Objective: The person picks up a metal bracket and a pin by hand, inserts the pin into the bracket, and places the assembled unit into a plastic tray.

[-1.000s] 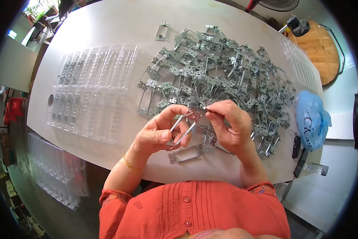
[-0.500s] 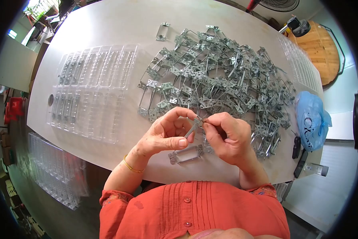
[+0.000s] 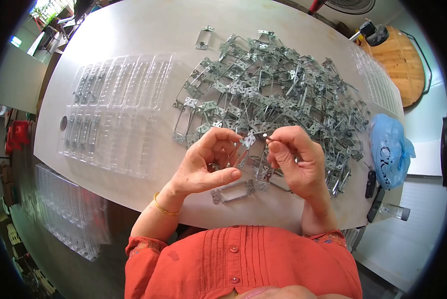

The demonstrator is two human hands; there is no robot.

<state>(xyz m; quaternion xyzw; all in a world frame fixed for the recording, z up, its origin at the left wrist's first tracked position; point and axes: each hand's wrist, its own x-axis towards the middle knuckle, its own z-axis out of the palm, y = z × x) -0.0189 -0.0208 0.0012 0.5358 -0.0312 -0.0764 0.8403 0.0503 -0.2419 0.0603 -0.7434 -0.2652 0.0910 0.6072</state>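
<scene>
My left hand (image 3: 206,167) holds a thin grey metal bracket (image 3: 248,141) by its fingers, the thumb stretched out apart below it. Just right of the bracket, my right hand (image 3: 300,162) pinches a small dark piece with a shiny round end (image 3: 266,136); its exact kind is too small to tell. Beyond both hands spreads a large heap of similar metal brackets (image 3: 283,94). One rectangular metal frame (image 3: 233,192) lies on the table beneath my hands, near the front edge.
At left lie clear plastic trays (image 3: 156,102), some slots holding metal brackets. More clear trays (image 3: 71,214) are stacked lower left. A blue plastic bag (image 3: 390,152) and a small clear bottle (image 3: 395,212) are at right. A single bracket (image 3: 204,38) lies at the back.
My right hand has drawn away to the right from the bracket, with the small dark piece between its fingers. The left thumb has opened slightly; the bracket stays in my left hand.
</scene>
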